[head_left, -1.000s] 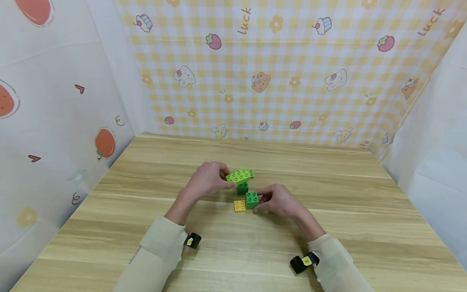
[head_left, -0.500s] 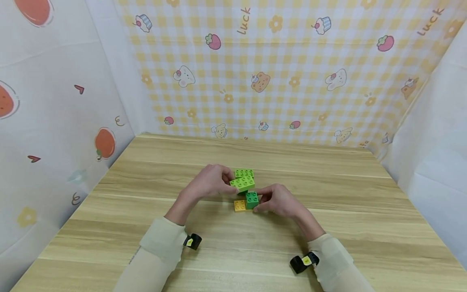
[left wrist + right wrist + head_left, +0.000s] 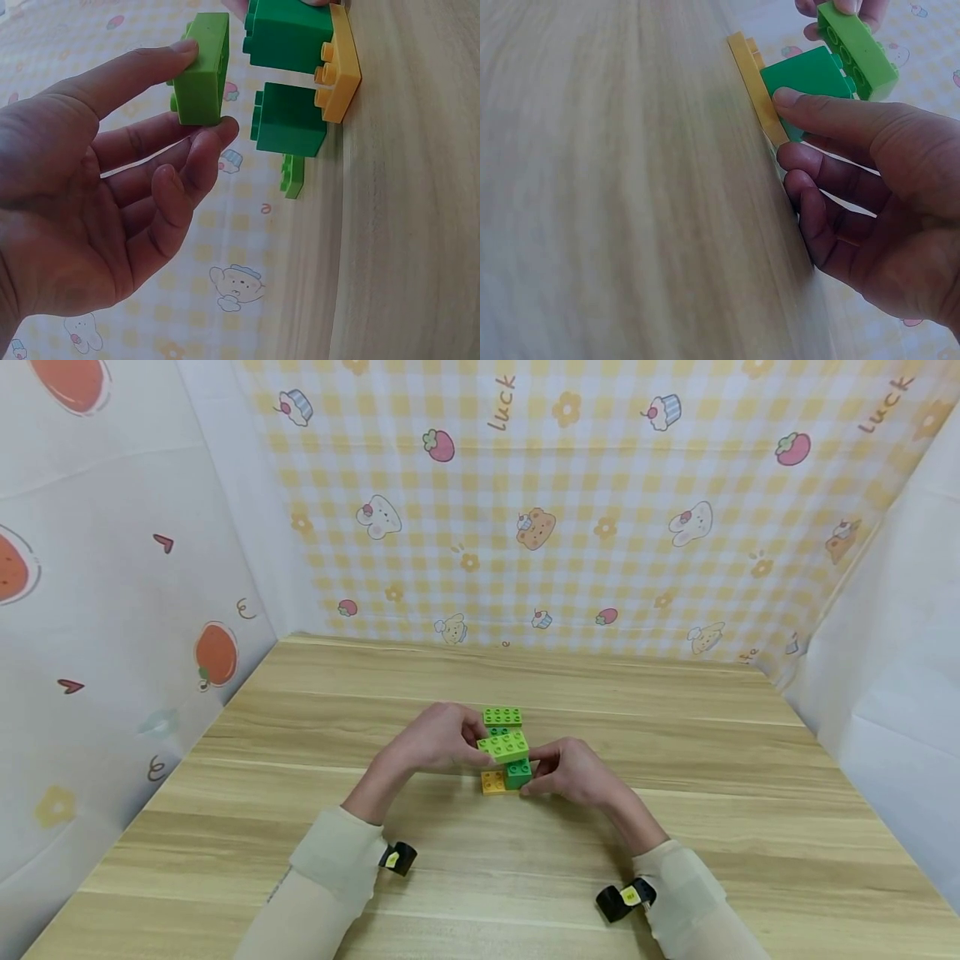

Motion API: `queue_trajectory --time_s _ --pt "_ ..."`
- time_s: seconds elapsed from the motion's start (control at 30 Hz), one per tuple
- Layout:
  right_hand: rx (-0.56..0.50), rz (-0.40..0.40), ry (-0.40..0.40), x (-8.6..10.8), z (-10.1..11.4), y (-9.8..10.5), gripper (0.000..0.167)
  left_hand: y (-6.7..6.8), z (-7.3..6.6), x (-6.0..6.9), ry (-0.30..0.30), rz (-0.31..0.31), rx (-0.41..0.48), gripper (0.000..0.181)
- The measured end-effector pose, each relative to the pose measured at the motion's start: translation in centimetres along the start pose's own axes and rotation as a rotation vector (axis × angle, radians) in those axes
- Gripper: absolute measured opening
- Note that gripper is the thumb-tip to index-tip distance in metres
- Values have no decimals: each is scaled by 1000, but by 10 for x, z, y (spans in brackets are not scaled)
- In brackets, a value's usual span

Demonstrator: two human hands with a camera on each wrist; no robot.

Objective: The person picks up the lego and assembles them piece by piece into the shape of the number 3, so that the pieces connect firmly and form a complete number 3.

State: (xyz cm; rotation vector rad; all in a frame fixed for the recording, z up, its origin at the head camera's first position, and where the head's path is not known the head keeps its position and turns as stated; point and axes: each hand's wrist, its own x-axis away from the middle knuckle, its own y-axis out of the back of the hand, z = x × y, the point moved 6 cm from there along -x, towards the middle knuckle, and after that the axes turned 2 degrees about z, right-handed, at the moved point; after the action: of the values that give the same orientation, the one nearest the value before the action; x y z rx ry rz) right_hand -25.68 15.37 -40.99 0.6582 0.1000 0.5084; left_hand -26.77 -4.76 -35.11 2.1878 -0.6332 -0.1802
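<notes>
A light green brick is pinched between the thumb and fingers of my left hand, held slightly tilted. It hangs above and apart from a dark green brick that sits on the right part of a yellow plate. My right hand grips that dark green brick from the right; in the right wrist view the thumb lies on its side, close to the yellow plate. Bare studs of the plate show at its left end. The held brick's hollow underside faces the dark green brick.
Just behind the yellow plate stands a second dark green brick, partly covered by the held brick in the head view. Farther back lies a thin light green brick. A patterned cloth hangs beyond the wooden table.
My left hand has carried the light green brick nearer to me and a little right, from over the rear bricks to above the dark green one. The right hand stays put.
</notes>
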Motion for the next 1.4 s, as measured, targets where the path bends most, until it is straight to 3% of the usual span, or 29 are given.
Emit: queue_trajectory --time_s 0.47,1.4 --pt "-16 -5 -11 0 -2 0 46 -3 -2 1 -41 26 -9 17" --pt "-13 -13 -20 0 -3 1 50 -5 -2 0 -47 39 -15 17"
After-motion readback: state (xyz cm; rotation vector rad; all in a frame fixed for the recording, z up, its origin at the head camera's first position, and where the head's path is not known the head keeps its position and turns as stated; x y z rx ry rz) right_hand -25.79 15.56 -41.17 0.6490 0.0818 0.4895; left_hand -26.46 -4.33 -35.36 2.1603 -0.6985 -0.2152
